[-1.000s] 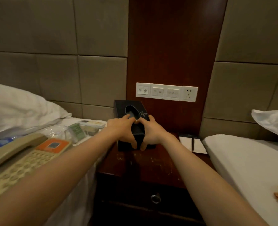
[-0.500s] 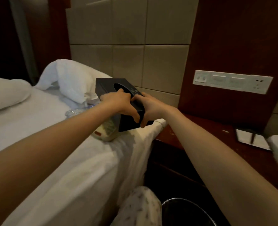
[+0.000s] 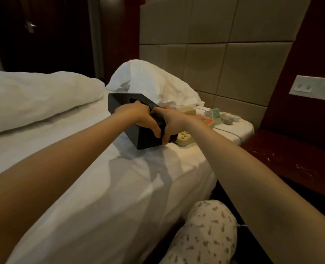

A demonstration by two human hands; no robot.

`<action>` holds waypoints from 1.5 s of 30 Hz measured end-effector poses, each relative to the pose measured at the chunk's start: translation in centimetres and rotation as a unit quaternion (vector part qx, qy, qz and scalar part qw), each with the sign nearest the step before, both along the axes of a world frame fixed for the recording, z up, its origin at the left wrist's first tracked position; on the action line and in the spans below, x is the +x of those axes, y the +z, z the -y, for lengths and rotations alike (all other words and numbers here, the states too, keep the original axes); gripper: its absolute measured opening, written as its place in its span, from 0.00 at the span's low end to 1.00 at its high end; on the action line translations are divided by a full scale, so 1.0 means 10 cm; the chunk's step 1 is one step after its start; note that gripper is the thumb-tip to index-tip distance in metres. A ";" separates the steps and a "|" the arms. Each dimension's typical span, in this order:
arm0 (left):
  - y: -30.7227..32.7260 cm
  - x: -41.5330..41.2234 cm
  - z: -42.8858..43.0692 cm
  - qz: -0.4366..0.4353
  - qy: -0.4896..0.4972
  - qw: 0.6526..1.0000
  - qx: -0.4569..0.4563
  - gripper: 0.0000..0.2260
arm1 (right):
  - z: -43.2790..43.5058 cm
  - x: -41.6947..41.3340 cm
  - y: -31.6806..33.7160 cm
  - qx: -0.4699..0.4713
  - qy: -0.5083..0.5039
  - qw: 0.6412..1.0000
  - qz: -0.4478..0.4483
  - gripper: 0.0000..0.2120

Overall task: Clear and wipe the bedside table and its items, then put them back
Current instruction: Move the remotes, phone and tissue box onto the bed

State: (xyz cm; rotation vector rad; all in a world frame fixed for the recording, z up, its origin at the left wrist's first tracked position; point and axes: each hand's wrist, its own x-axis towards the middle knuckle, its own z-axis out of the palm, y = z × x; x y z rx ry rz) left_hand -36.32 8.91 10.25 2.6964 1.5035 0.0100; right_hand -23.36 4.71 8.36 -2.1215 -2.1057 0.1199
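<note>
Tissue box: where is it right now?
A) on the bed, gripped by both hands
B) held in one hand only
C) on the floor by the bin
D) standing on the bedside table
A: the tissue box is tilted with its lower edge on the white sheet of the bed, and the left hand and right hand both curl round it.

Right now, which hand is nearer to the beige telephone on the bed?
Right. The right hand grips the black tissue box on the side next to the telephone. The left hand grips the box's other side, farther from the telephone.
</note>
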 end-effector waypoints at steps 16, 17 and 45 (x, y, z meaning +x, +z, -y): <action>-0.11 -0.13 -0.19 -0.060 0.017 0.996 -0.068 0.43 | -0.03 0.06 -0.18 -0.042 -0.051 0.981 -0.184 0.47; -0.07 -0.08 -0.19 -0.059 0.015 0.996 -0.065 0.43 | 0.01 0.15 -0.16 -0.035 -0.063 0.980 -0.186 0.46; -0.19 3.33 1.53 0.099 -0.385 0.915 -0.063 0.12 | 2.54 2.88 -0.24 0.112 -0.474 0.845 -0.220 0.26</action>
